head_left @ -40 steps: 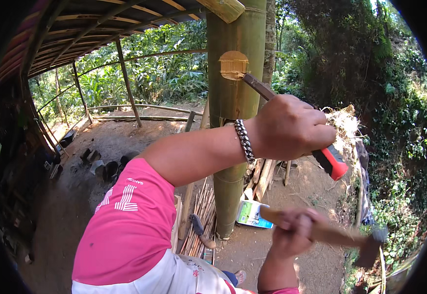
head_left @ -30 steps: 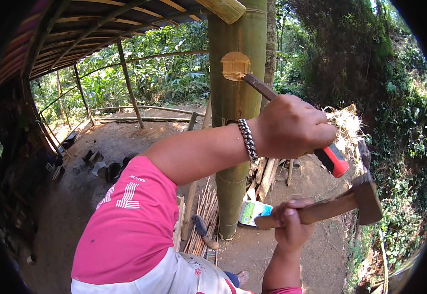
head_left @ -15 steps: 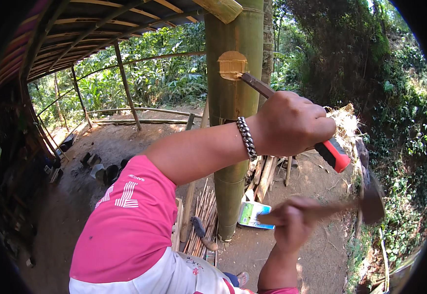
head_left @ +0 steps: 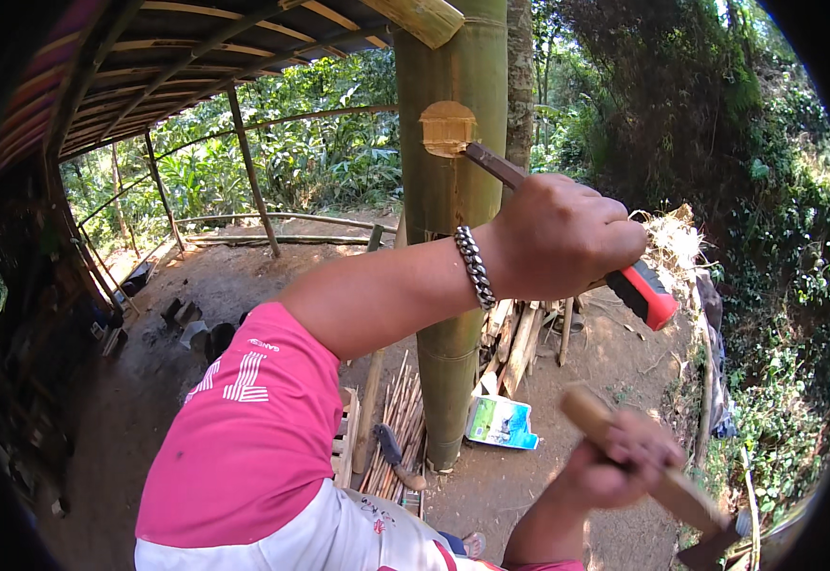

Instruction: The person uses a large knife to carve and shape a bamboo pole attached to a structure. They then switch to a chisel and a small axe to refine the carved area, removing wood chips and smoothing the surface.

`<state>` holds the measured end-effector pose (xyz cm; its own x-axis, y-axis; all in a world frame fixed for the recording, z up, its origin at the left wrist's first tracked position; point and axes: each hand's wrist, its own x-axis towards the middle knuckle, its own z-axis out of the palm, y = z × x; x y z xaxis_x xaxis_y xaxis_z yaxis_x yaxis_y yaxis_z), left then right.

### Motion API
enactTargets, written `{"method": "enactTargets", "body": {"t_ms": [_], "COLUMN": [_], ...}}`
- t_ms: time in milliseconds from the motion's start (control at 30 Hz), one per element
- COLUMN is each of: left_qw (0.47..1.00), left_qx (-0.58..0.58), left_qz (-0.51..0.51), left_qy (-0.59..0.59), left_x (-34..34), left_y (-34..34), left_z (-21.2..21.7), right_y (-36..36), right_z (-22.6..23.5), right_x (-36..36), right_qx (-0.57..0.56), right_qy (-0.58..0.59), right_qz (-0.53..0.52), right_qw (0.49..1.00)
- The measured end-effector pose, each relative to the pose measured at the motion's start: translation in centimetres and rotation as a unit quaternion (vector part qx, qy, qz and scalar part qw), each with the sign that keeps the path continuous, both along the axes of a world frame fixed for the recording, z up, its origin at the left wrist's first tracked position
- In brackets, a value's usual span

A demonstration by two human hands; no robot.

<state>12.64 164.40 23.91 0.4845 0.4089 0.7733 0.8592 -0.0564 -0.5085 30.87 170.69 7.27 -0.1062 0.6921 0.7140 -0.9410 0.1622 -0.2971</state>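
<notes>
Green woodland (head_left: 329, 167) spreads at 11 o'clock; the thick bamboo post (head_left: 458, 219) runs from 12 toward 6, its pale round recess (head_left: 448, 138) at 12; the left hand (head_left: 567, 238), at 2, is wrapped round the chisel (head_left: 496, 164), tip by the recess's lower right rim; the right hand (head_left: 629, 462), at 4, clasps the hatchet (head_left: 691, 500); steady tip, square blows on the red butt (head_left: 662, 311) and a sharp edge kept off the fingers should serve best.
</notes>
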Motion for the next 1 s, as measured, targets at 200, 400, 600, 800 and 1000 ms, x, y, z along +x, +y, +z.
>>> {"method": "enactTargets", "body": {"t_ms": [200, 400, 600, 800, 1000], "left_qw": [1.0, 0.999, 0.949, 0.972, 0.97], "left_qx": [0.007, -0.021, -0.247, -0.224, -0.213], "left_qz": [-0.014, -0.014, 0.179, -0.038, -0.07], "left_qy": [-0.01, -0.033, -0.085, -0.056, -0.092], "left_x": [0.0, -0.4, 2.7, 1.1, 1.3], "left_y": [-0.1, -0.7, -1.5, -5.7, -6.6], "left_z": [0.1, 0.5, 3.1, 3.3, 3.1], "right_y": [0.5, -1.1, -0.6, -2.4, -1.9], "right_z": [0.4, -4.6, -10.8, -14.3, -17.2], "right_x": [0.6, -1.6, 2.8, 4.8, 8.1], "right_qx": [0.043, -0.1, -0.214, -0.314, -0.307], "right_qy": [-0.127, -0.334, -0.318, -0.447, -0.511], "right_qz": [0.106, 0.273, 0.233, 0.305, 0.32], "right_qw": [0.985, 0.897, 0.894, 0.78, 0.736]}}
